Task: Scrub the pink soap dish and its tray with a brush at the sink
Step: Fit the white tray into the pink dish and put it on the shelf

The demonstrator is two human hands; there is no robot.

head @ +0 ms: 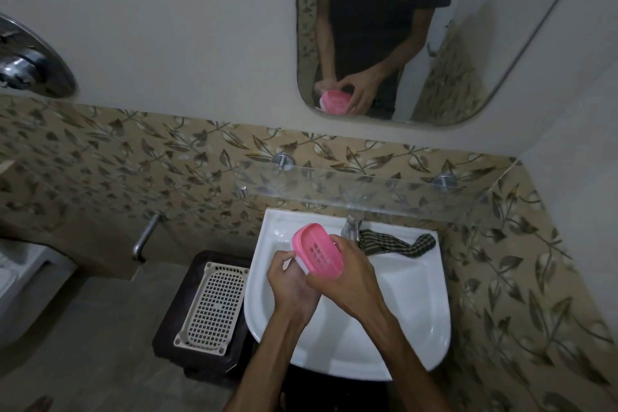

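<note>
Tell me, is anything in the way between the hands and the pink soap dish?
No. Both hands already hold the soap dish over the sink: the left hand grips its lower white edge, the right hand wraps its right side. No brush is visible.

Sink (414, 304) basin: right and front portions bare, open from above. Rear rim blocked by tap (351, 227) and checked cloth (398, 244) just beside it. Glass shelf (384, 191) overhangs back edge. Left of sink: dark stool (174, 328) carrying white perforated basket (214, 304).
</note>
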